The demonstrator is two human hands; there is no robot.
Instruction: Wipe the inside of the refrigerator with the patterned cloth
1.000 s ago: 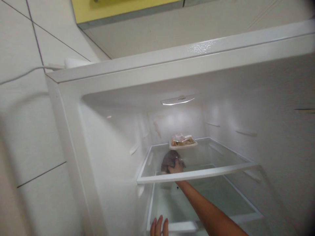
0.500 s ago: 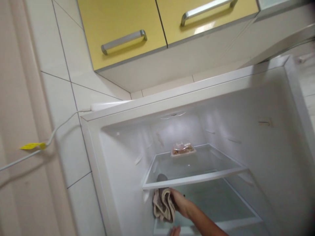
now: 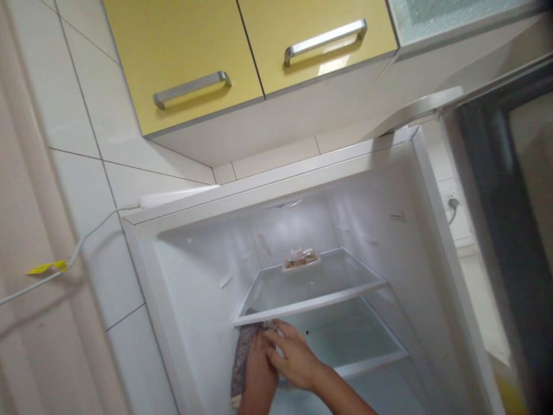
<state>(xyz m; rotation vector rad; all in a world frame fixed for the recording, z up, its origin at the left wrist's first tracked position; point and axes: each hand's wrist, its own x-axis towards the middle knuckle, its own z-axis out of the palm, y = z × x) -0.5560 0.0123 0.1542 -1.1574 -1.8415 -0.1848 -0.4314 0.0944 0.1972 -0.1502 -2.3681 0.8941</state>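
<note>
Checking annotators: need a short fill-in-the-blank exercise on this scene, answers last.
The left hand and right hand meet at the cloth, by the ____ front corner of the upper shelf.
The food tray sits toward that shelf's ____.
The two cabinet doors with metal handles are coloured ____.
Missing words: left; back; yellow.

The left hand (image 3: 261, 358) hides part of the cloth (image 3: 240, 363).

Two hands (image 3: 260, 360) (image 3: 296, 356), one cloth (image 3: 241, 369), one food tray (image 3: 301, 261), two handles (image 3: 192, 88) (image 3: 326, 39) and one yellow tag (image 3: 46, 268) show.
</note>
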